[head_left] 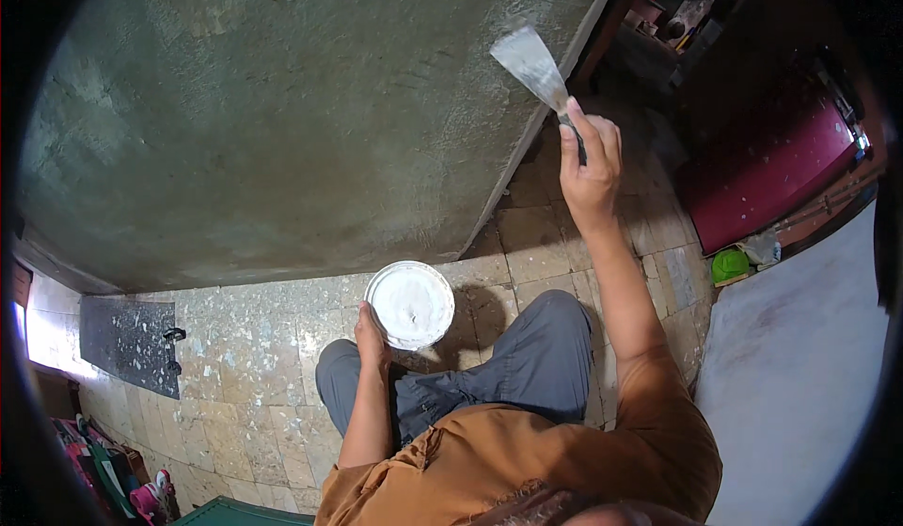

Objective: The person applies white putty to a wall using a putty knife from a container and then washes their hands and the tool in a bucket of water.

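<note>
My right hand is raised at the wall's right edge, its fingers wrapped round the dark handle of a putty knife. The wide blade, smeared with white, points up and left against or very close to the grey-green plastered wall; I cannot tell whether it touches. In front of my knees, my left hand grips the left rim of a round white tub. White paste fills the tub, with a small dent near its middle.
Paint-spattered tiles cover the floor. On the left lies a dark speckled board. A maroon panel, a bright green object and a large pale board are on the right. Mixed items sit at lower left.
</note>
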Tool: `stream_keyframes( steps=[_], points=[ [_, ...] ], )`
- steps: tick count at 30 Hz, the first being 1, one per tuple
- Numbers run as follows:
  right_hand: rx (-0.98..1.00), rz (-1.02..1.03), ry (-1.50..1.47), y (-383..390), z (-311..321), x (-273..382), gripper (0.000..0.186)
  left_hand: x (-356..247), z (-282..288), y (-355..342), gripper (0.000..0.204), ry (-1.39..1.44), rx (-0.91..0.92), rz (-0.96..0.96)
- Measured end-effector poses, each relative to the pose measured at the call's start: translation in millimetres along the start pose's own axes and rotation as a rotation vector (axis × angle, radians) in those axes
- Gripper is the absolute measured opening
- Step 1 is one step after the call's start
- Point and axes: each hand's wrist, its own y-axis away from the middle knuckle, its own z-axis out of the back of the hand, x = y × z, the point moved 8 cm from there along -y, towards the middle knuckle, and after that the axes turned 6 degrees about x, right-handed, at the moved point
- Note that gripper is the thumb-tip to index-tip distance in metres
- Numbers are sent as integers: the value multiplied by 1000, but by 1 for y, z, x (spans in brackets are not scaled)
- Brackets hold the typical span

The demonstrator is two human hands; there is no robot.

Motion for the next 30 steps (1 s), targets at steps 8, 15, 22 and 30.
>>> stream_keyframes(
  steps=[8,15,22,30],
  points=[
    [11,-68,36,28,-4,-22,39,2,1,2,58,15,-15,34],
    [-92,-7,12,-19,2,-5,37,1,7,-4,55,9,-7,5],
    [40,-129,-70,39,-16,-23,37,3,9,-2,59,-3,-3,-13],
    [-119,-52,-153,-3,-11,10,37,4,11,-7,59,-36,-23,-18]
  ],
)
